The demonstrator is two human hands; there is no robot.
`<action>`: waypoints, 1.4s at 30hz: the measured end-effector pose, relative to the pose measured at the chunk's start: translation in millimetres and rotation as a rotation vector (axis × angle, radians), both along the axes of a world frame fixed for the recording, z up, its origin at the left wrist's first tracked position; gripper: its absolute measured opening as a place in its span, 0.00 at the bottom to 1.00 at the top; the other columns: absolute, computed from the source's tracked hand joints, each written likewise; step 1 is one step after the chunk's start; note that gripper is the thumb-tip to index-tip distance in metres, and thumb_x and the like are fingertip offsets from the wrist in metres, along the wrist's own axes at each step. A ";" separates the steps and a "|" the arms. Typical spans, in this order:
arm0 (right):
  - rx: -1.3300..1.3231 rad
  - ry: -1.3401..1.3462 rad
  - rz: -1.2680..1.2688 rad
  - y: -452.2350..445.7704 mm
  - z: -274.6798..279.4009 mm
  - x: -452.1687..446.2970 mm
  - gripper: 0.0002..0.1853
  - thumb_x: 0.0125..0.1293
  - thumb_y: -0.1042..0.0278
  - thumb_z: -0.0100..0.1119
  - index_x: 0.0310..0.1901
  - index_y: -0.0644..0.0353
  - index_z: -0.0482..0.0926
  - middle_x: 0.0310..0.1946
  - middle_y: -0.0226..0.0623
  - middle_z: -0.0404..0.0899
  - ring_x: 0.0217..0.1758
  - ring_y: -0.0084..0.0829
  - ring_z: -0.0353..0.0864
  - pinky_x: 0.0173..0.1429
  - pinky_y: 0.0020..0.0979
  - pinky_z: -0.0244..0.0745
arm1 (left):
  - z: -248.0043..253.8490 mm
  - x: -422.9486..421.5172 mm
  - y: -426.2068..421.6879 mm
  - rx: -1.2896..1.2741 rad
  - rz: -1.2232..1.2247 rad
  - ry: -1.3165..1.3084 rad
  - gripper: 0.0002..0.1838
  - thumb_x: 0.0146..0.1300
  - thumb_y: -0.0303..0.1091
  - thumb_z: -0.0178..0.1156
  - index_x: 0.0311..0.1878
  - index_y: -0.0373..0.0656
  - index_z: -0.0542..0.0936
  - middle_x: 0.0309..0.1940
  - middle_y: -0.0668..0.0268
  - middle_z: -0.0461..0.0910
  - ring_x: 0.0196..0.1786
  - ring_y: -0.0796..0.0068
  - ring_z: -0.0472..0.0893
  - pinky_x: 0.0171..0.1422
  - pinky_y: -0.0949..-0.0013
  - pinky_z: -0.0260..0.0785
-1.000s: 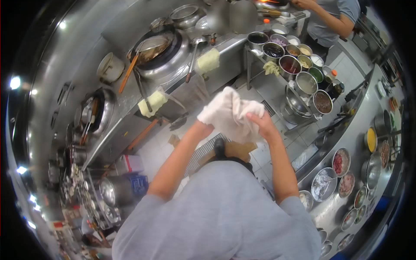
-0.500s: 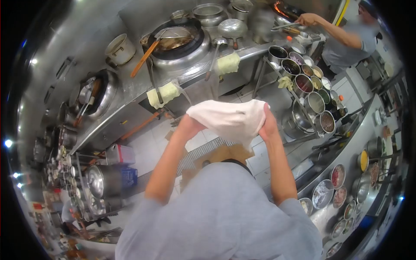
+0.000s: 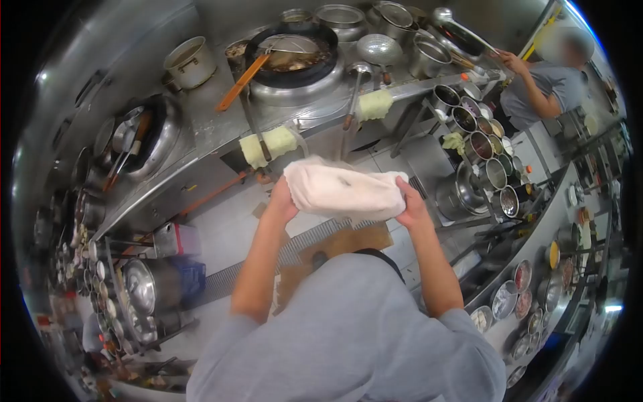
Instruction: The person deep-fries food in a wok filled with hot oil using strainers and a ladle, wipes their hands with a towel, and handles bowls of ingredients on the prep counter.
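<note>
White cloth (image 3: 345, 191) held between hands, before torso (image 3: 348, 315); crumpled one second earlier, now flatter, oblong. Right hand (image 3: 412, 206) pinches one end; left hand (image 3: 283, 202) grips other, its fingertips hidden.

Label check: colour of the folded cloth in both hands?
The folded cloth is off-white with a dark mark; head view.

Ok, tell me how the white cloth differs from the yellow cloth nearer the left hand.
The white cloth is held up between the left hand and right hand; the yellow cloth lies at the edge of the counter. The white cloth shows a small dark mark; the yellow cloth has a utensil handle across it. Both look like fabric.
</note>
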State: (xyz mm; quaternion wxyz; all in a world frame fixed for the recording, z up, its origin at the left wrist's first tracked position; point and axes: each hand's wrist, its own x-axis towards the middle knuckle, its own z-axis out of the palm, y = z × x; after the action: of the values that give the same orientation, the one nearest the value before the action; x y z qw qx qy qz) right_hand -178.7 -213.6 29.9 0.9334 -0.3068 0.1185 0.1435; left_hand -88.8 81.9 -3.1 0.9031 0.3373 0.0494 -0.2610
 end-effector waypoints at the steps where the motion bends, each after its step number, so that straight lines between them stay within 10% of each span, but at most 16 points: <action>1: -0.025 0.041 0.008 6.0 -2.5 1.6 0.24 0.70 0.59 0.52 0.59 0.69 0.70 0.58 0.46 0.74 0.62 0.40 0.73 0.69 0.40 0.64 | -15.1 3.8 7.6 0.101 -0.036 0.005 0.27 0.73 0.51 0.39 0.59 0.38 0.72 0.59 0.57 0.75 0.61 0.60 0.74 0.68 0.57 0.66; 4: 0.093 -0.039 0.155 7.2 -67.0 23.0 0.24 0.70 0.59 0.51 0.59 0.70 0.69 0.59 0.48 0.74 0.63 0.42 0.73 0.70 0.40 0.63 | -32.4 -9.6 30.4 0.057 0.022 0.084 0.24 0.71 0.44 0.39 0.60 0.36 0.71 0.59 0.55 0.74 0.62 0.57 0.73 0.69 0.55 0.64; 11: -0.065 -0.093 0.198 30.7 -20.7 51.4 0.16 0.66 0.73 0.56 0.54 0.66 0.73 0.51 0.44 0.78 0.58 0.37 0.77 0.64 0.38 0.72 | 19.6 -34.7 42.0 -0.234 -0.027 -0.026 0.32 0.61 0.38 0.55 0.67 0.35 0.64 0.64 0.55 0.69 0.66 0.55 0.69 0.71 0.50 0.61; 13: -0.149 -0.168 0.105 31.9 -3.7 88.2 0.21 0.59 0.82 0.60 0.55 0.62 0.73 0.51 0.39 0.79 0.55 0.33 0.78 0.62 0.36 0.74 | 38.2 -8.6 26.9 0.366 0.200 -0.180 0.35 0.54 0.26 0.62 0.67 0.36 0.63 0.62 0.56 0.70 0.63 0.60 0.72 0.68 0.54 0.66; 17: -0.185 -0.600 -0.009 17.1 158.3 60.8 0.33 0.50 0.83 0.68 0.60 0.63 0.69 0.55 0.37 0.76 0.57 0.32 0.77 0.61 0.35 0.74 | 197.6 -36.7 7.0 0.500 0.345 -0.685 0.24 0.52 0.19 0.62 0.55 0.35 0.75 0.46 0.60 0.81 0.46 0.69 0.81 0.51 0.65 0.75; 19: -0.391 -0.872 0.137 -15.7 156.4 91.7 0.21 0.58 0.74 0.65 0.54 0.63 0.76 0.51 0.35 0.80 0.51 0.29 0.80 0.55 0.32 0.76 | 227.1 -33.3 12.1 0.959 0.324 -1.045 0.16 0.51 0.18 0.62 0.46 0.33 0.80 0.41 0.63 0.83 0.42 0.75 0.80 0.47 0.70 0.72; 23: -0.282 -0.779 0.010 -14.4 184.8 103.0 0.13 0.63 0.75 0.59 0.49 0.59 0.81 0.45 0.29 0.83 0.48 0.23 0.81 0.54 0.29 0.76 | 247.1 6.2 -5.3 0.693 0.385 -1.275 0.11 0.50 0.15 0.59 0.38 0.34 0.82 0.39 0.65 0.83 0.41 0.77 0.79 0.47 0.73 0.69; 31: -1.045 -1.110 -0.556 -64.7 291.2 100.7 0.14 0.64 0.76 0.54 0.51 0.62 0.78 0.44 0.34 0.82 0.48 0.27 0.79 0.58 0.29 0.72 | 385.5 -3.9 -34.3 0.644 0.407 -1.673 0.08 0.41 0.17 0.62 0.26 0.40 0.82 0.54 0.53 0.80 0.50 0.66 0.82 0.53 0.68 0.73; 34: -1.128 -1.268 -0.424 -98.4 286.1 56.8 0.18 0.61 0.73 0.55 0.54 0.61 0.74 0.51 0.40 0.78 0.51 0.35 0.79 0.59 0.33 0.72 | 408.9 -52.2 -50.9 0.272 0.605 -2.191 0.04 0.44 0.24 0.65 0.27 0.39 0.83 0.55 0.51 0.78 0.43 0.62 0.83 0.48 0.66 0.75; 36: -2.384 -1.236 -0.680 -75.7 284.3 44.3 0.17 0.56 0.74 0.57 0.49 0.56 0.79 0.48 0.36 0.80 0.47 0.32 0.80 0.56 0.33 0.73 | 364.9 -42.9 -50.6 0.491 0.552 -1.817 0.04 0.50 0.27 0.61 0.28 0.43 0.84 0.53 0.57 0.77 0.47 0.67 0.78 0.54 0.67 0.70; 39: -1.069 -1.322 -0.068 -52.3 279.1 49.9 0.14 0.52 0.83 0.53 0.41 0.58 0.77 0.51 0.39 0.80 0.52 0.29 0.78 0.57 0.30 0.71 | 308.9 12.8 -53.9 0.614 0.501 -1.476 0.08 0.55 0.28 0.55 0.32 0.45 0.84 0.48 0.66 0.74 0.55 0.73 0.72 0.62 0.68 0.61; 42: -1.066 -1.297 -0.276 -51.5 294.3 42.8 0.14 0.53 0.81 0.57 0.42 0.58 0.77 0.47 0.38 0.81 0.51 0.29 0.78 0.57 0.29 0.70 | 323.8 7.7 -58.2 0.621 0.523 -1.525 0.11 0.55 0.28 0.53 0.39 0.45 0.82 0.45 0.69 0.74 0.53 0.74 0.73 0.62 0.70 0.61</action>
State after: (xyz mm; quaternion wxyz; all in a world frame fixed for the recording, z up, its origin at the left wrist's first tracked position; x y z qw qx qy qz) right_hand -135.9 -265.1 324.1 0.5564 -0.7098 -0.3517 -0.2506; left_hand -81.1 23.7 320.7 0.5877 0.6297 -0.4250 0.2782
